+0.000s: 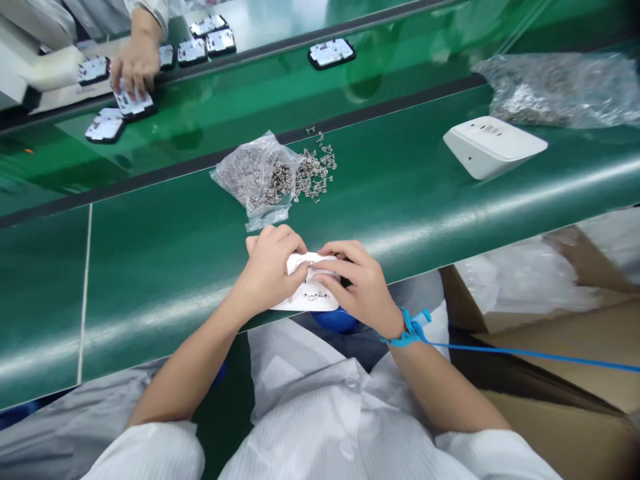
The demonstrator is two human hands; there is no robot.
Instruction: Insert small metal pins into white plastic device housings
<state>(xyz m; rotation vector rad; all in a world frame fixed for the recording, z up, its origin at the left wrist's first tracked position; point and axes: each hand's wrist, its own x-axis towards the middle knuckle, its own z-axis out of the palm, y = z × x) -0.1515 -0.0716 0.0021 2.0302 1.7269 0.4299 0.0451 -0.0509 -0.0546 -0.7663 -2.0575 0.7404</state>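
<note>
A white plastic housing lies at the front edge of the green bench, its inner side facing up with small metal contacts in it. My left hand is closed around its left side, thumb pressing near the middle. From the right, my right hand reaches over the housing with fingers bent together at a small metal part; the fingertips partly hide it. Just beyond my hands, a clear plastic bag spills small metal clips onto the bench. A blue wrist strap circles my right wrist.
Another white housing stands at the right, before a bag of metal parts. Across the green conveyor belt, a co-worker's hand touches a black-framed unit. A single unit rides the belt. Cardboard boxes stand below right.
</note>
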